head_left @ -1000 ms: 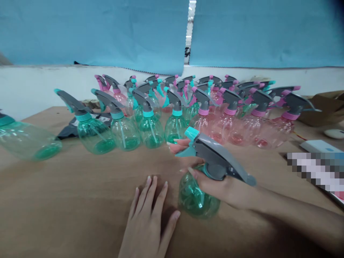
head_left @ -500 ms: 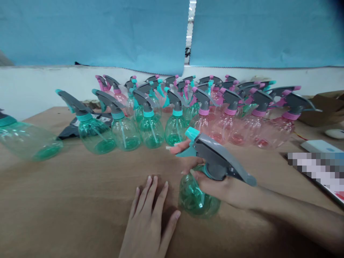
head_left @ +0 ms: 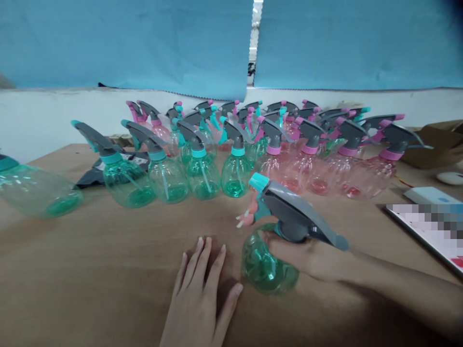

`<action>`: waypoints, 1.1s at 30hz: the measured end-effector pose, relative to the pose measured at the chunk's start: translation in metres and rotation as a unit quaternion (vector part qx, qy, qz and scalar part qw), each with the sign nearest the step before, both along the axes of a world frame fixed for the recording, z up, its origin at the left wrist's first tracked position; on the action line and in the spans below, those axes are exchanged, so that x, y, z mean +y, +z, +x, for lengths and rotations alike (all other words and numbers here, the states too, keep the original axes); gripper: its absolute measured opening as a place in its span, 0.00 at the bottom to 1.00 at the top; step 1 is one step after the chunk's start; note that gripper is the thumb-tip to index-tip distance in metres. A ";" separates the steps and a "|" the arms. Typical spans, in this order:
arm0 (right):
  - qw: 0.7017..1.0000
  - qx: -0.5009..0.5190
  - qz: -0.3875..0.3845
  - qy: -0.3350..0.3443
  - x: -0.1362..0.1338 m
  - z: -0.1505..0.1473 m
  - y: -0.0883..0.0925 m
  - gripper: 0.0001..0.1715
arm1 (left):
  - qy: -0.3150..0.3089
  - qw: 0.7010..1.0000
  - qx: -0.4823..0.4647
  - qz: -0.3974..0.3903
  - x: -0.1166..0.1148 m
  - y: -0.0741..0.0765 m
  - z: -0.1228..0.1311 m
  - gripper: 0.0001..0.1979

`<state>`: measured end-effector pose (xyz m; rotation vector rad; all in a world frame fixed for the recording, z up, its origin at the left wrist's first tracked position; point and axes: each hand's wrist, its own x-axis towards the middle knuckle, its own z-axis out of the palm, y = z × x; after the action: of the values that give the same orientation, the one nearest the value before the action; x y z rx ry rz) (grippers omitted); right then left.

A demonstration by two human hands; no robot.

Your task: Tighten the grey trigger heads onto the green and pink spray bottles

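Note:
My right hand [head_left: 304, 253] grips the neck of a green spray bottle [head_left: 265, 265] with a grey head and teal nozzle [head_left: 258, 182]. Two of its fingers are curled on the teal trigger, pulling it in. The bottle stands on the brown table [head_left: 90, 260]. My left hand [head_left: 198, 299] lies flat on the table just left of the bottle, fingers spread, holding nothing.
Several green spray bottles [head_left: 202, 173] and pink spray bottles [head_left: 343, 168] stand in rows behind. Another green bottle [head_left: 32, 190] lies at the far left. A dark bag [head_left: 92, 176], a white box [head_left: 430, 195], a mouse [head_left: 450, 178] and a cardboard piece [head_left: 439, 144] are around.
The fingers of my right hand have curled back and squeezed the trigger toward the bottle's neck. My left hand has stayed still.

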<state>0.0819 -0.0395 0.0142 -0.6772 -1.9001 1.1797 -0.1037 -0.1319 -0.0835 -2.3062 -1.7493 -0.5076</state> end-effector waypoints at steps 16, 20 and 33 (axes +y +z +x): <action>1.000 0.012 0.019 0.015 0.005 -0.004 -0.004 0.31 | -0.001 1.000 -0.009 0.008 -0.001 -0.003 0.000 0.24; 0.999 0.017 0.027 -0.007 0.003 -0.007 -0.002 0.32 | -0.002 1.000 -0.014 0.012 0.000 -0.002 0.001 0.24; 0.998 0.048 0.047 -0.021 0.004 -0.006 -0.012 0.35 | -0.004 1.000 0.003 0.014 0.002 -0.004 0.000 0.25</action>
<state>0.0760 -0.0356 0.0025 -0.5965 -1.8398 1.0716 -0.1036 -0.1298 -0.0873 -2.2939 -1.7208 -0.5225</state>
